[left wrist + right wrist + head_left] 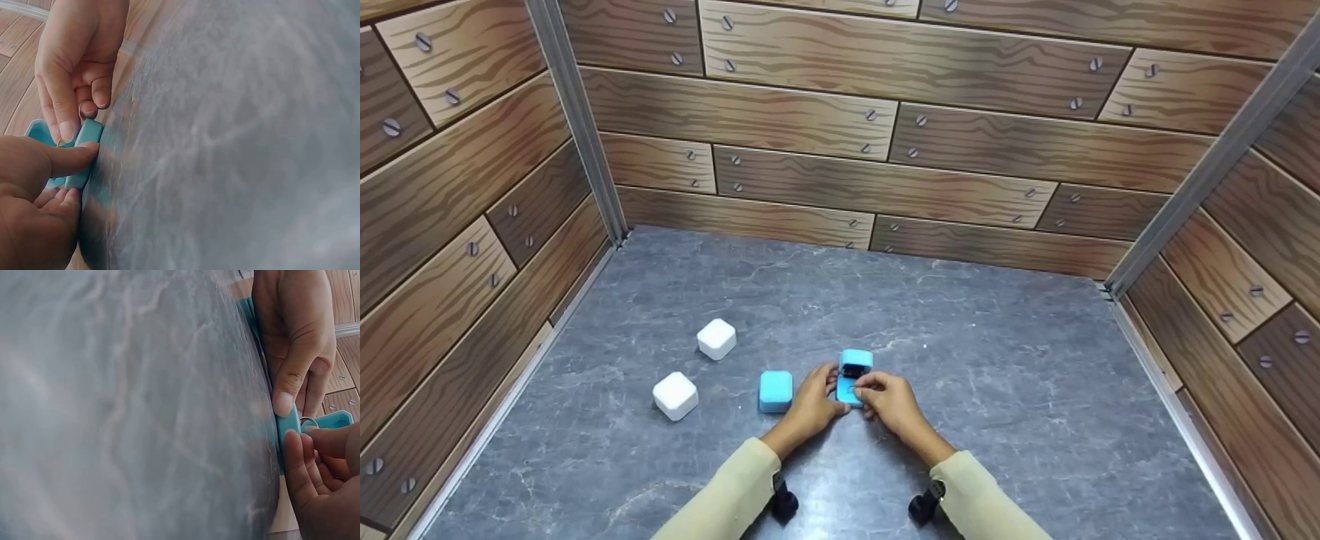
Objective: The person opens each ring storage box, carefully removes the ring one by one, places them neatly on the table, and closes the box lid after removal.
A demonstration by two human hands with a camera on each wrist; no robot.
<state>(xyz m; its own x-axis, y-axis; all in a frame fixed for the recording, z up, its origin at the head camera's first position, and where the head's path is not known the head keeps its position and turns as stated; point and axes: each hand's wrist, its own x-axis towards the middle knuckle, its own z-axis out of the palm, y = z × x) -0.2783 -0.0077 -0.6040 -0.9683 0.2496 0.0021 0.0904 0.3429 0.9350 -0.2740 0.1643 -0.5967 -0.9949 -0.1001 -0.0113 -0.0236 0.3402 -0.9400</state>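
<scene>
- My L hand [814, 401] is clamped on the open blue box [856, 358]: thumb on the base's near edge, fingers curled round its L side.
- My R hand [891, 401] is closed in a pinch, thumb + index fingertip together on 1 thin ring [307, 418]; its other fingers are bent near the box's near R side.
- The ring's at the box base, just above or partly in it; can't tell if it's seated.
- Box sits on the grey marbled table [997, 375] btwn my 2 hands, base twd me, lid standing up at the far edge, dark inside.
- 1 closed blue box [775, 391] is just beside my L hand, on its L; can't tell if they touch.
- 2 closed white boxes farther L, apart from each other: the nearer white box [676, 396] approx. level w/ the closed blue box, the farther white box [716, 340] beyond it + a bit R.
- I've got pale yellow sleeves [727, 491] on, w/ 1 black device [784, 505] at each wrist.
- 3 wood-plank-patterned walls [802, 112] round the table (L, back, R), metal posts [577, 112] at the 2 back corners.
</scene>
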